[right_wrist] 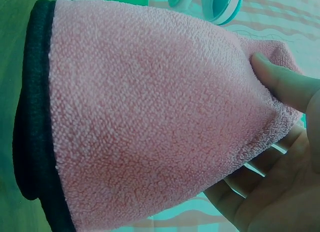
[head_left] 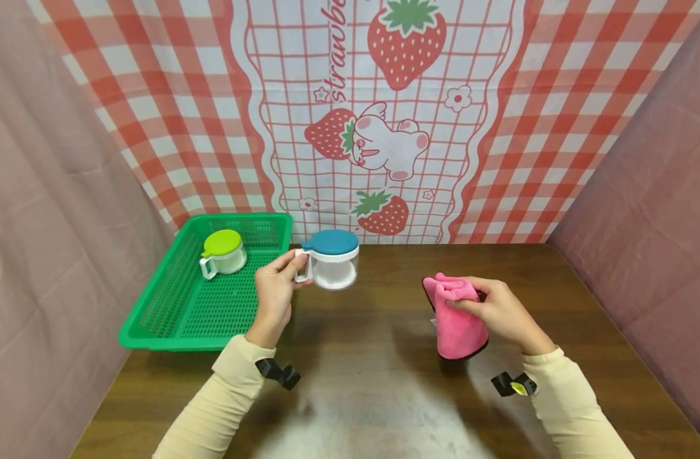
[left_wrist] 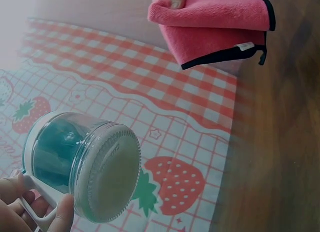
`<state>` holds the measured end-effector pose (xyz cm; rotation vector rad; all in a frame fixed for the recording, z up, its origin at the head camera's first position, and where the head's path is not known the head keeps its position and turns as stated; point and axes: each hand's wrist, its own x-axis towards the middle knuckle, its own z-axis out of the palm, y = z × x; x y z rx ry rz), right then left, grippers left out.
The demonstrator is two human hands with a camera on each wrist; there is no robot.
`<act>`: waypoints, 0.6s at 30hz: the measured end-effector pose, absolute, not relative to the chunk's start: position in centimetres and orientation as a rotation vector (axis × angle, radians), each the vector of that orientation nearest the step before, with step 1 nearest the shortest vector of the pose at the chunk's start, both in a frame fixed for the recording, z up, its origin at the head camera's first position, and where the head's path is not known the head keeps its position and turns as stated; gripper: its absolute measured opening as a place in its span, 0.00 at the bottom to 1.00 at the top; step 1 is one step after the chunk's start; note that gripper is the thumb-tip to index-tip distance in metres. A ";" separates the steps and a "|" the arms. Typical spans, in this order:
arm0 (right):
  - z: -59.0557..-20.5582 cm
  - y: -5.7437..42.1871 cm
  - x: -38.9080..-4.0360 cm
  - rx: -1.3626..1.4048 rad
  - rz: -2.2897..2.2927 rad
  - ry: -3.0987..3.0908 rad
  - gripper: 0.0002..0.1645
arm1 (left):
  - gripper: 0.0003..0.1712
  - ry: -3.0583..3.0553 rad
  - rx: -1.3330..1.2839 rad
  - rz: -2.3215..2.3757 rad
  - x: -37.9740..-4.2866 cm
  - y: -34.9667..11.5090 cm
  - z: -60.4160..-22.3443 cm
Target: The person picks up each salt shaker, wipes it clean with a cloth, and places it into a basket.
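My left hand [head_left: 277,287] grips the white handle of a clear jar with a blue lid [head_left: 330,245], held up over the table. In the left wrist view, the jar [left_wrist: 82,162] shows its ribbed round base and something whitish at the bottom. Over on the right, my right hand [head_left: 502,312] pinches a folded pink cloth [head_left: 459,325] at its top, thumb on the near side. Dark trim edges the cloth [right_wrist: 150,101], which hangs down and fills most of the right wrist view. Jar and cloth are apart.
A green plastic basket [head_left: 155,343] stands at the left of the brown wooden table [head_left: 356,382]. Inside it sits a similar jar with a lime-green lid [head_left: 222,245]. Behind the table hangs a strawberry-print curtain [head_left: 384,153], with pinkish drapes [head_left: 57,223] at the sides.
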<state>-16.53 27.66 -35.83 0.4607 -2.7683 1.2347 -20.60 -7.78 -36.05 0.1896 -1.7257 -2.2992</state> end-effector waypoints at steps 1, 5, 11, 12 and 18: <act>-35.8 27.7 -16.5 0.459 1.240 -2.772 0.20 | 0.18 -1.734 0.191 -2.293 -20.7 -7.9 -35.9; -35.8 27.7 -16.6 0.467 1.265 -2.767 0.22 | 0.19 -1.728 0.192 -2.287 -21.0 -8.6 -35.5; -35.6 27.7 -16.5 0.470 1.279 -2.764 0.23 | 0.20 -1.698 0.221 -2.309 -21.8 -9.7 -35.2; -35.6 27.8 -16.5 0.467 1.278 -2.766 0.23 | 0.21 -1.698 0.232 -2.315 -21.9 -9.9 -35.1; -35.5 27.8 -16.3 0.467 1.264 -2.761 0.22 | 0.22 -1.723 0.296 -2.315 -22.4 -11.2 -34.8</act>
